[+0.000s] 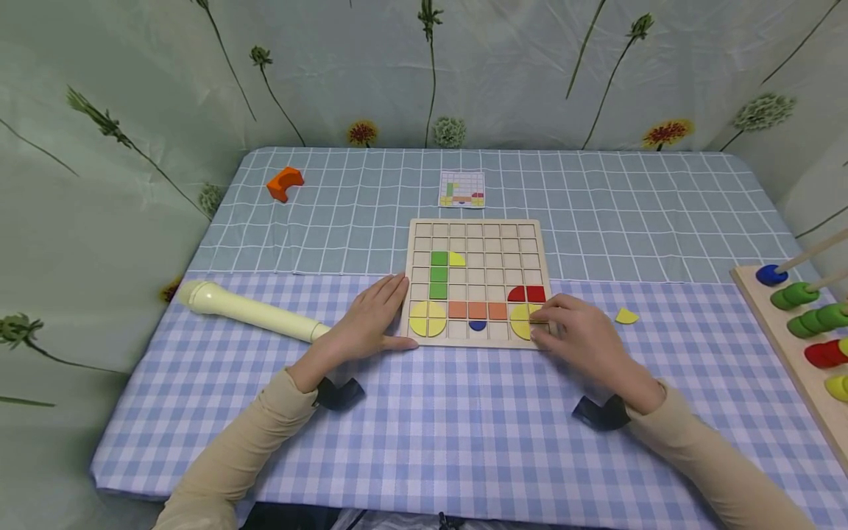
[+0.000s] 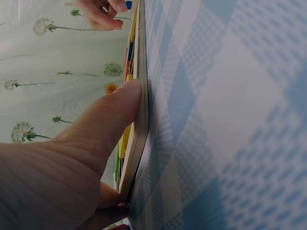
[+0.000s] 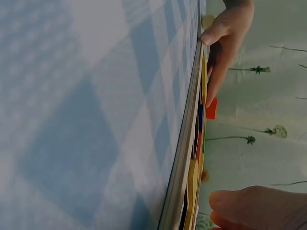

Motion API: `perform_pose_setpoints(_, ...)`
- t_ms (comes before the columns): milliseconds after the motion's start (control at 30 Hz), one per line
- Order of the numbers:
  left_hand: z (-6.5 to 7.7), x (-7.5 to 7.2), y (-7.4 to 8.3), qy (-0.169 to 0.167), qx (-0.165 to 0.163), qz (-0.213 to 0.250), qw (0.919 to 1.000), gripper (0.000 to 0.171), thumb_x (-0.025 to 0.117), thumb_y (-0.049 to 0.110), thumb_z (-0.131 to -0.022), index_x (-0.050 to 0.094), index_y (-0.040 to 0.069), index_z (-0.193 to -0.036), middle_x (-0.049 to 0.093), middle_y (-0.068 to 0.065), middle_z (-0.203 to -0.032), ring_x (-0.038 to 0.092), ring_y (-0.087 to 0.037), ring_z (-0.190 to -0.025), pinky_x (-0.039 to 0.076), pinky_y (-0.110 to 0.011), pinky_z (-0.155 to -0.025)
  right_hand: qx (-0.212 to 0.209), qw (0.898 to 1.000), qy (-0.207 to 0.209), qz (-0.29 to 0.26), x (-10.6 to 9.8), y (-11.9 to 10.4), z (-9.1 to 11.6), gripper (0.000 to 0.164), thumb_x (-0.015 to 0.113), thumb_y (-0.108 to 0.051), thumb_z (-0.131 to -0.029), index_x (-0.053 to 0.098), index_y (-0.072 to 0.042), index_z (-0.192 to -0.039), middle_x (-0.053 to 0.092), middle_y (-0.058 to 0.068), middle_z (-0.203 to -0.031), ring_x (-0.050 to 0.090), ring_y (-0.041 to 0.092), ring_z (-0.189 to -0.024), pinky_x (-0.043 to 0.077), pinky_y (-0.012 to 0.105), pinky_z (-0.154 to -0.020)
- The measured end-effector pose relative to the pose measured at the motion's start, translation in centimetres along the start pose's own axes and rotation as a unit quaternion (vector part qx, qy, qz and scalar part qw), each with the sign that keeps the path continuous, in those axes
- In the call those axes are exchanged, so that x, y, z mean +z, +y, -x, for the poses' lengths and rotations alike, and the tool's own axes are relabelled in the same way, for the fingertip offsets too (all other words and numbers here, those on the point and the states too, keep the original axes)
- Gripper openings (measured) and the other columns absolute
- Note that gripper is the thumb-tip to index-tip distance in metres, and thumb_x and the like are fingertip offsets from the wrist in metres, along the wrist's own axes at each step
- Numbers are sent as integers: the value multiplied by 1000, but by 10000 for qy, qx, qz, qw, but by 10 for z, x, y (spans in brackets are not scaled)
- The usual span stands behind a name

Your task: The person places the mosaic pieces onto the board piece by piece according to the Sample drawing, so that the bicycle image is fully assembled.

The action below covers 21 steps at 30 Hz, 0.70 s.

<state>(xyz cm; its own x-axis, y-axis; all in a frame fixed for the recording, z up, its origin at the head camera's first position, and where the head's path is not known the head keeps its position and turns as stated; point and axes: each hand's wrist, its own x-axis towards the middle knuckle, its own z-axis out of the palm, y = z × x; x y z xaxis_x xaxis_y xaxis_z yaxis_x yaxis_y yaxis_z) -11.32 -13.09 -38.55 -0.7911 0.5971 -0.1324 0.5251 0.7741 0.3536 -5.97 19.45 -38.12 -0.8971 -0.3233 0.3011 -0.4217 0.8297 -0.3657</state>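
A wooden grid board [image 1: 493, 243] lies flat on the table, bearing green squares [image 1: 439, 274], orange squares [image 1: 478, 311], red pieces [image 1: 526, 294], a blue half-round [image 1: 477, 324] and yellow quarter-circle pieces [image 1: 428, 319]. My left hand [image 1: 372, 318] rests against its lower left corner, fingers extended along the left side; the thumb [image 2: 117, 103] touches the front edge. Over the lower right cells, my right hand [image 1: 583, 338] bends its thumb and fingers down at the right yellow pieces [image 1: 521, 324], partly covering them. I cannot tell whether it pinches one.
One loose yellow quarter-circle [image 1: 626, 316] lies right of the board. A pattern card [image 1: 461, 190] lies behind it. A pale yellow stick [image 1: 255, 311] lies left, beside the left hand. An orange arch block [image 1: 285, 183] is at the back left; a bead-stacking rack [image 1: 771, 313] stands at the right.
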Motion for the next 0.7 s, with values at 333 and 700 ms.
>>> perform_pose_setpoints(333,0,0,0,-20,-7,23,10000,101,68,49,-80,15,-4,-148,17,-20,-156,17,-38,-145,24,-55,-114,474,9987,118,157,-17,15,10,21,78,-6,-69,75,-3,-89,68,7,-80,45,8,-60,35,20,-51)
perform_pose_setpoints(700,-1,1,0,-94,-62,18,9999,102,67,50,-80,14,-3,-149,15,-19,-157,15,-37,-145,22,-55,-115,745,9952,470,419,-38,46,30,20,79,-5,-68,74,-1,-88,66,6,-68,31,-2,-53,25,19,-47)
